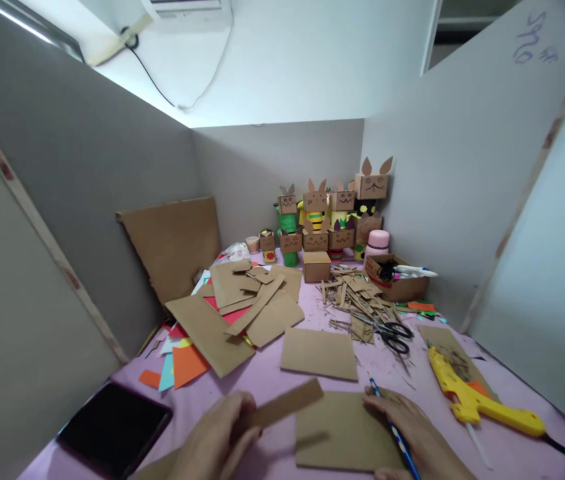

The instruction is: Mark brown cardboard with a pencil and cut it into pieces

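Note:
My left hand [220, 433] is closed around a narrow cardboard strip [292, 402], which sticks out to the right, above the left edge of a rectangular cardboard piece [335, 427]. Below that hand a bit of cardboard [160, 467] shows; I cannot tell whether it belongs to the same strip. My right hand [412, 430] rests on the right side of the rectangular piece. A blue patterned pencil [399, 443] slants through its grip, tip pointing away from me. Just beyond lies another cardboard rectangle [318, 353], flat on the pink cloth [267, 373].
A yellow glue gun [477, 400] lies at right, near black-handled scissors [395, 335] and cardboard scraps [355, 293]. A dark tablet-like device [115, 427] sits at left. Cardboard sheets [275, 317] and coloured paper [187, 365] spread mid-left; cardboard animal figures [316, 200] stand at the back.

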A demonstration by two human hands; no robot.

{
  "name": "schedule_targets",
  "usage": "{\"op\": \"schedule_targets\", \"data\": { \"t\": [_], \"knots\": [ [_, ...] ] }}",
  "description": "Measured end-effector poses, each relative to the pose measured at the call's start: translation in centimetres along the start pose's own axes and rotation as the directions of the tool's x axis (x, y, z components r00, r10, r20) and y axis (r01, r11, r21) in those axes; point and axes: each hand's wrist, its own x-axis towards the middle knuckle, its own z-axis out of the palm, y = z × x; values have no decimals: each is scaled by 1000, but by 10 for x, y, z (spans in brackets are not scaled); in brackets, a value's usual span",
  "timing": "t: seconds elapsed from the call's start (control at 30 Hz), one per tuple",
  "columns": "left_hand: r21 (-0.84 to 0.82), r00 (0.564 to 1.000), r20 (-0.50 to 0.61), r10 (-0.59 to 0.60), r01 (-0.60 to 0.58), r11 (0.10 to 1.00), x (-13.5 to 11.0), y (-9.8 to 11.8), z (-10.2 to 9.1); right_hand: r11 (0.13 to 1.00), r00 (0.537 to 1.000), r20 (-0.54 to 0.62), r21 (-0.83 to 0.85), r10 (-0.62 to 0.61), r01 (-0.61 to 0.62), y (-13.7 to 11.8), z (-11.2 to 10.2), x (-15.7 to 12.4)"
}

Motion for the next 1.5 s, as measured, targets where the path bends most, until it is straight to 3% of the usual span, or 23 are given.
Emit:
{"op": "schedule_targets", "data": {
  "t": [0.17,0.3,0.4,0.47,0.53,0.63,0.67,0.7,0.77,0.83,0.93,1.0,1.07,1.1,1.17,1.33,1.5],
  "knots": [
    [32,958,-254,-136,149,988,69,-2,-12,999,994,-97,-13,-46,44,39,35,0],
    [2,916,-359,-178,192,981,118,-17,-21,997,998,-49,-63,-35,32,63,57,5],
    [-90,898,-390,-202,181,979,132,-21,-11,995,991,-103,-66,-80,73,66,60,7],
    [-199,929,-309,-202,145,969,129,-15,10,991,973,-193,-64,-130,120,64,57,6],
    [-341,969,-159,-188,124,932,118,-2,38,982,941,-285,-83,-184,167,61,52,4],
    [-563,982,53,-180,178,807,97,21,74,972,886,-404,-145,-228,184,57,46,2],
    [-741,951,220,-217,308,597,92,27,82,971,872,-432,-162,-232,178,56,45,3],
    [-811,900,370,-232,434,391,88,32,86,970,860,-454,-174,-233,170,54,44,5],
    [-811,807,544,-229,576,105,87,36,87,971,852,-473,-176,-225,159,49,40,11],
    [-822,791,542,-282,569,15,92,31,81,984,857,-487,-140,-168,113,37,30,21],
    [-891,775,405,-485,453,-20,106,15,67,997,869,-493,-42,38,-68,10,-1,42],
    [-925,711,319,-627,377,-43,113,3,58,984,917,-381,-77,118,-158,-8,-24,59],
    [-945,653,271,-707,321,-65,117,-7,50,971,979,-191,-210,74,-114,-21,-38,75],
    [-948,634,267,-726,308,-80,117,-10,47,957,991,-115,-276,63,-93,-24,-40,82],
    [-945,605,290,-741,304,-121,117,-14,42,934,994,-72,-341,85,-105,-25,-35,89],
    [-927,570,359,-739,307,-213,116,-5,37,897,965,-119,-357,233,-261,-16,-12,79],
    [-900,539,423,-728,343,-269,115,3,44,927,949,-114,-211,292,-311,-21,-29,69]
  ]
}}
